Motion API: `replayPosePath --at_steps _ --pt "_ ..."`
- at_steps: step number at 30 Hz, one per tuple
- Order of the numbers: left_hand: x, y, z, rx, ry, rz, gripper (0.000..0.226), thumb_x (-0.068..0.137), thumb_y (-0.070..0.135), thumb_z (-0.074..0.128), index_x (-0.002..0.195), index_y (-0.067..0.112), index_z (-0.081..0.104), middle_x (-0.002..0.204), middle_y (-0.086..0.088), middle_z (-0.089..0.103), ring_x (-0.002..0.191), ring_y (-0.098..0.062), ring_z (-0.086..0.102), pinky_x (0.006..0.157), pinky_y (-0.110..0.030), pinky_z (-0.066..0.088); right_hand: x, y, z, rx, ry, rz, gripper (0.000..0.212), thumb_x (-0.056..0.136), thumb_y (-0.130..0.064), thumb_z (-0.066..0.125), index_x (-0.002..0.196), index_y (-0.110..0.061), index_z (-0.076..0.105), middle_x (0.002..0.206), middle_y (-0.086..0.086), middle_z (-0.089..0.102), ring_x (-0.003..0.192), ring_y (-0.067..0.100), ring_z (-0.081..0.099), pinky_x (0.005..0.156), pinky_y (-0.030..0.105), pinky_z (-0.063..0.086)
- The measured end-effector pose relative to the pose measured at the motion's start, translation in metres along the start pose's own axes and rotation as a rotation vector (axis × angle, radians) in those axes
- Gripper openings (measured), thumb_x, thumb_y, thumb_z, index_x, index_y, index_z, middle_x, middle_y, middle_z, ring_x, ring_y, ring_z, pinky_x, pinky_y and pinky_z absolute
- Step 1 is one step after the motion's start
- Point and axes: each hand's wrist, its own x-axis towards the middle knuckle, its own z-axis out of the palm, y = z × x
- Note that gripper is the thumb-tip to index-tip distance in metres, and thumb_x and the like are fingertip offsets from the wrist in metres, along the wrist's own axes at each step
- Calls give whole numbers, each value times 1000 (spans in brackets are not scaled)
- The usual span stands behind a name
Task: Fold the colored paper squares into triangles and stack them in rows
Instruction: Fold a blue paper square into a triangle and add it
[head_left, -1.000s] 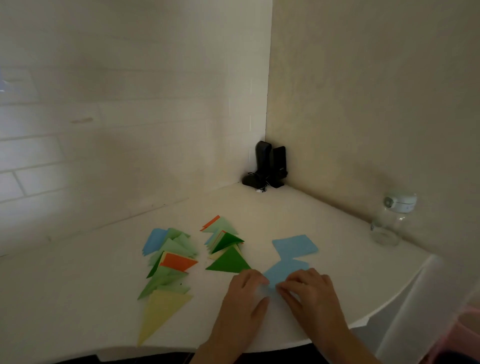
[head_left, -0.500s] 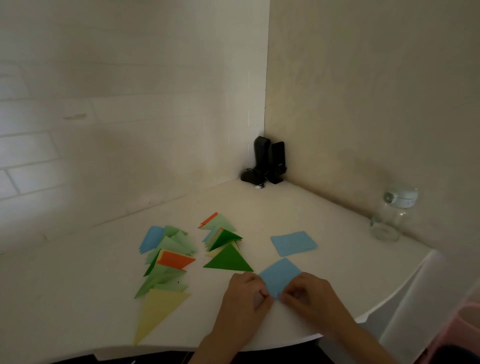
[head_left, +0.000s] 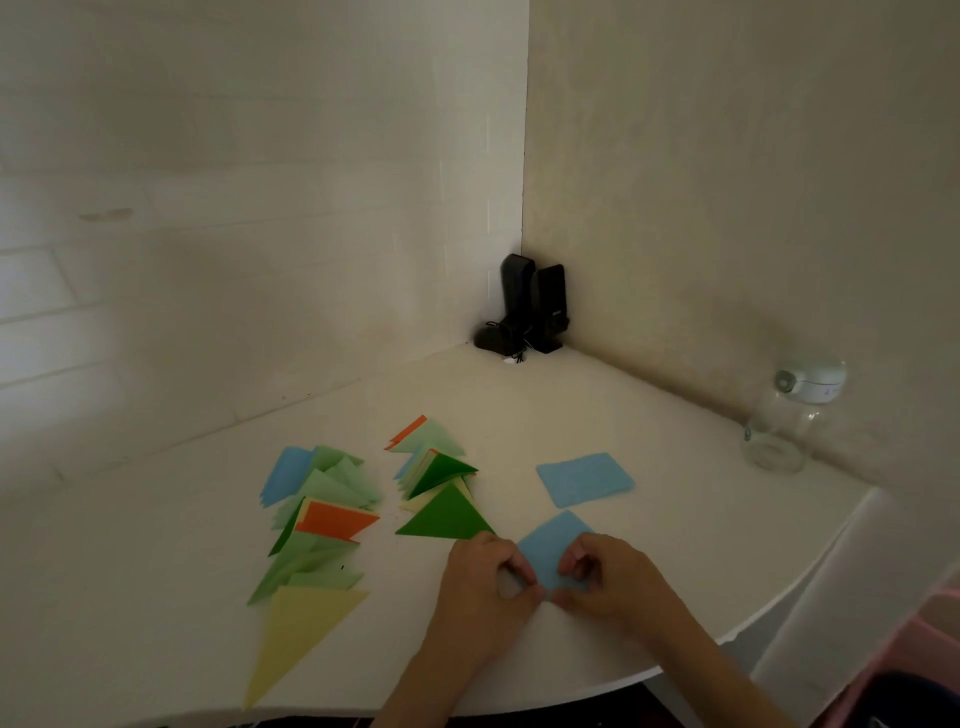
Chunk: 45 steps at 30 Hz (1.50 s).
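White corner table (head_left: 597, 415) under your hands. Folded paper triangles in two rows (head_left: 322, 519) left of left hand (head_left: 480, 587). Light blue paper square (head_left: 553, 558) pinched at near corner by both hands, right hand (head_left: 610, 584) alongside. Second blue square (head_left: 584, 479) just beyond.

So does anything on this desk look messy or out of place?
Mildly. The left row of folded triangles is askew: pieces overlap at mixed angles, and its yellow triangle pokes past the table edge. Nothing looks spilled or torn.
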Motion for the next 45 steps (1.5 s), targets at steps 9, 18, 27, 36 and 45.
replayPosePath --at_steps 9,18,27,36,45 --pt "-4 3 -11 -28 -19 19 8 65 27 67 73 29 66 80 15 60 84 2 52 73 -6 34 -7 -6 -15 -55 -127 -43 22 73 -27 75 72 -42 58 78 -12 56 70 -10 54 66 7 39" --pt "-20 4 -25 148 -94 229 40 65 11 54 101 30 58 106 16 55 102 -6 45 86 -19 35 -24 -10 2 -86 41 -195 25 70 -58 38 78 -38 52 89 -16 46 86 1 49 77 27 41" --pt "-19 9 -22 325 -88 353 8 88 23 53 90 29 58 93 11 58 83 -6 44 72 -20 34 -10 3 -28 -130 -68 -315 15 75 -53 51 86 -44 49 97 -13 55 97 2 54 85 35 46" --pt "-18 10 -12 215 -34 236 17 89 32 46 87 25 62 89 11 59 84 -3 46 72 -16 36 -28 18 -16 -99 106 -256 23 77 -57 49 86 -41 63 98 -31 54 96 -5 53 83 33 47" --pt "-11 10 -3 213 54 121 24 83 44 43 87 27 60 85 12 59 83 -6 49 71 -27 45 -20 8 -2 -156 239 -110 31 63 -70 44 60 -41 54 86 -24 53 85 0 52 77 33 44"
